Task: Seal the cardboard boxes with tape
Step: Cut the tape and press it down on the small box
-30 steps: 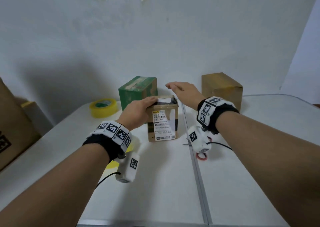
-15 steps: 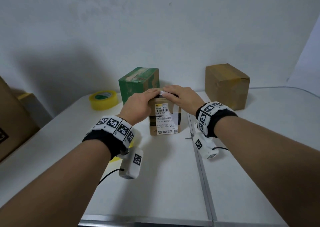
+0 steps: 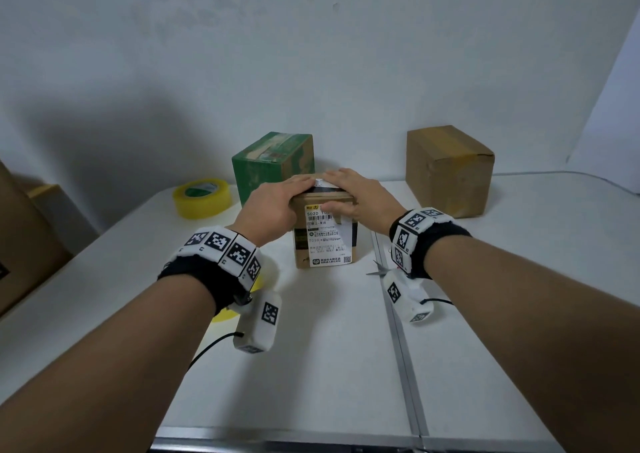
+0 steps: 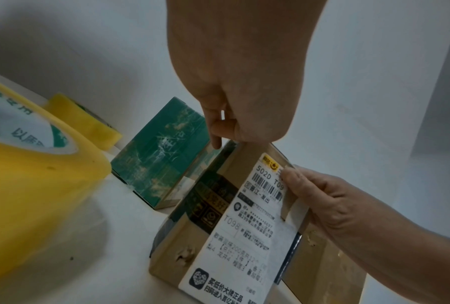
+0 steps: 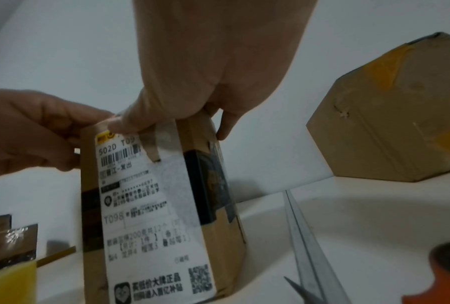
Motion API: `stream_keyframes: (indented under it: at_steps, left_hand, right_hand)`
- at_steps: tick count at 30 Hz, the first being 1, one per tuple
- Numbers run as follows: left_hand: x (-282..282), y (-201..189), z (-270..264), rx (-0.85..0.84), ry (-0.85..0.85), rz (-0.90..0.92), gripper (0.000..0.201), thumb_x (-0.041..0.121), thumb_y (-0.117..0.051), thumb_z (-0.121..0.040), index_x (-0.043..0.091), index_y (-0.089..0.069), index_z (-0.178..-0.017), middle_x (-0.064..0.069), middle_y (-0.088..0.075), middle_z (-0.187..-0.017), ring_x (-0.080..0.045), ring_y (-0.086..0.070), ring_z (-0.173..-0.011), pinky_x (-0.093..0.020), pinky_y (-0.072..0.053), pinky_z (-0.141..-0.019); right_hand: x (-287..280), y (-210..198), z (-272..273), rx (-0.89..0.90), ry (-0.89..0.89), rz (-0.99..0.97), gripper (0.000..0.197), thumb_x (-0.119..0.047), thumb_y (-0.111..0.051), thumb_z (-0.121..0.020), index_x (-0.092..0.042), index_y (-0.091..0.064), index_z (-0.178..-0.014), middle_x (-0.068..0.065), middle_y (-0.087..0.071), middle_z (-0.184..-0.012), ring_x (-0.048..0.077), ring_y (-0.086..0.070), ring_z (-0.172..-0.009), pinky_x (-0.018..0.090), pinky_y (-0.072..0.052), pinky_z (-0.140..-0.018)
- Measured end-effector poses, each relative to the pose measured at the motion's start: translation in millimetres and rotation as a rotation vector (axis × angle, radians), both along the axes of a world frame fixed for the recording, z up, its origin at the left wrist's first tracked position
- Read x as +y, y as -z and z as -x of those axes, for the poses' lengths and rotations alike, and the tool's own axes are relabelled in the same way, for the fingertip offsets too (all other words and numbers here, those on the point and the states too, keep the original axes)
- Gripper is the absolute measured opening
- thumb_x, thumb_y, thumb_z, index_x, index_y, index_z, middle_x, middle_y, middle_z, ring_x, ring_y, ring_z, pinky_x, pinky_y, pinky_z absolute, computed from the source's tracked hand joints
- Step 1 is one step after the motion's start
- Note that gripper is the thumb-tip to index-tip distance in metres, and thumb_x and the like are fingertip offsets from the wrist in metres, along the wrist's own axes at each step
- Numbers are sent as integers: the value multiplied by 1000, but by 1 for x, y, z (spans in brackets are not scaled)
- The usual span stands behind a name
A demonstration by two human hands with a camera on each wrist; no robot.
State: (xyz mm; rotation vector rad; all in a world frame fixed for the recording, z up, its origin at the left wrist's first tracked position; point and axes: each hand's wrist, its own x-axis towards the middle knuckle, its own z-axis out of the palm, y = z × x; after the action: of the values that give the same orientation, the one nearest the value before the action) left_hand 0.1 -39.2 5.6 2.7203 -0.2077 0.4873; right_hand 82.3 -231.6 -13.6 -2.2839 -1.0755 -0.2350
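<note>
A small brown cardboard box (image 3: 325,245) with a white shipping label stands at the table's middle. My left hand (image 3: 277,203) grips its top left edge, fingers curled over the lid. My right hand (image 3: 353,196) lies over the top right. Its thumb (image 4: 293,181) presses a strip of clear tape (image 5: 166,139) down onto the front face, and one finger hooks down the right side. A green box (image 3: 273,165) stands just behind, and a plain brown box (image 3: 450,172) with yellowish tape sits at the back right.
One yellow tape roll (image 3: 202,197) lies at the back left. Another (image 4: 37,185) sits under my left wrist. Scissors (image 5: 309,246) lie on the table seam right of the small box, with orange handles. Large cardboard boxes (image 3: 20,245) stand off the table's left edge.
My right hand came down from above the box onto its lid, and its thumb now presses the tape on the front face. My left hand kept its hold.
</note>
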Motion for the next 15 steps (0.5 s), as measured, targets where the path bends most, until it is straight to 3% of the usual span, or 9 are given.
stream_keyframes:
  at_steps: [5, 8, 10, 11, 13, 15]
  left_hand:
    - [-3, -3, 4, -7, 0, -36, 68, -7, -54, -80, 22, -50, -141, 5, -49, -146, -20, -52, -128, -32, -41, -103]
    - [-4, -5, 4, -38, -20, -67, 62, -3, -53, -85, 24, -51, -141, 8, -50, -144, -20, -53, -126, -31, -42, -101]
    - [-4, -8, 3, -15, -21, -45, 55, 5, -49, -90, 26, -50, -141, 10, -48, -146, -20, -54, -124, -33, -43, -100]
    - [-5, -10, 2, 15, -21, -40, 51, 10, -46, -93, 26, -49, -142, 8, -47, -147, -20, -53, -124, -33, -43, -100]
    - [-5, -13, 1, 73, -5, -87, 45, 23, -43, -97, 24, -47, -142, 3, -45, -148, -20, -42, -129, -34, -35, -105]
    - [-5, -17, -2, 99, 17, -155, 41, 41, -47, -97, 24, -48, -134, 2, -42, -145, -19, -32, -131, -36, -30, -107]
  right_hand:
    - [-6, -2, -1, -19, -72, 112, 91, -39, -80, -77, -19, -31, -151, 4, -32, -155, 21, -22, -145, 43, -23, -120]
    - [-9, -9, -2, -10, -29, 233, 105, -55, -77, -74, -24, -17, -155, 5, -15, -162, 23, -10, -149, 47, -17, -121]
    - [-10, -9, 2, 75, 49, 168, 110, -62, -70, -77, -22, -6, -157, 4, -4, -164, 20, -6, -151, 45, -16, -122]
    - [-12, -5, 4, 147, 102, 100, 111, -62, -69, -78, -19, -3, -157, 5, -5, -164, 20, -10, -150, 41, -18, -121]
    - [-17, 6, 4, 320, 206, 25, 108, -63, -68, -79, -15, -9, -156, 8, -21, -161, 23, -28, -145, 35, -28, -115]
    - [-22, 14, 1, 435, 253, 164, 101, -74, -58, -78, -15, -24, -153, 9, -36, -156, 24, -41, -138, 37, -34, -112]
